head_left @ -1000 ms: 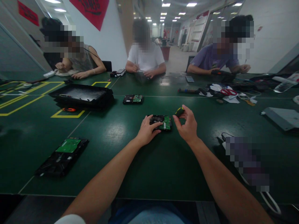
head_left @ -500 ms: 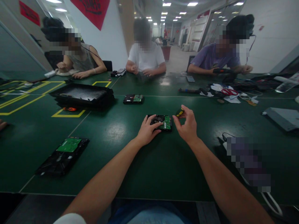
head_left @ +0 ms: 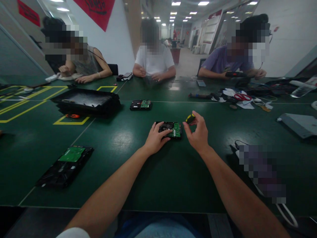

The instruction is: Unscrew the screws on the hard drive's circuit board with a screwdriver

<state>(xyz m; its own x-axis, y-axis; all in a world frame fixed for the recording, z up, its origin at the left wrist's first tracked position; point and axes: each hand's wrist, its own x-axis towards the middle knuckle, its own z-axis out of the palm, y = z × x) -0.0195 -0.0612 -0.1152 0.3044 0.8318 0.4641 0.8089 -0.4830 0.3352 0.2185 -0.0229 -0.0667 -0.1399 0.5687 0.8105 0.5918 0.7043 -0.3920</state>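
Note:
A hard drive (head_left: 176, 130) with a green circuit board lies flat on the dark green table in front of me. My left hand (head_left: 155, 139) grips it from the left, fingers over its top and thumb along the near edge. Just off the drive's right end, my right hand (head_left: 198, 134) pinches a short black-and-yellow screwdriver handle (head_left: 190, 118) between thumb and fingers. The screwdriver's tip cannot be made out. Farther back sits a second hard drive (head_left: 140, 104), and a third hard drive (head_left: 72, 154) rests at the front left.
Black plastic trays (head_left: 86, 100) are stacked at the left, beside yellow tape markings (head_left: 71, 123). Red-handled scissors (head_left: 242, 97) lie among papers and cables at the right. A grey flat box (head_left: 298, 124) is near the right edge. Three people sit across the table.
Both hands keep nearly the same pose on the drive and the screwdriver. The screwdriver handle has tilted slightly, and the whole view has shifted a little.

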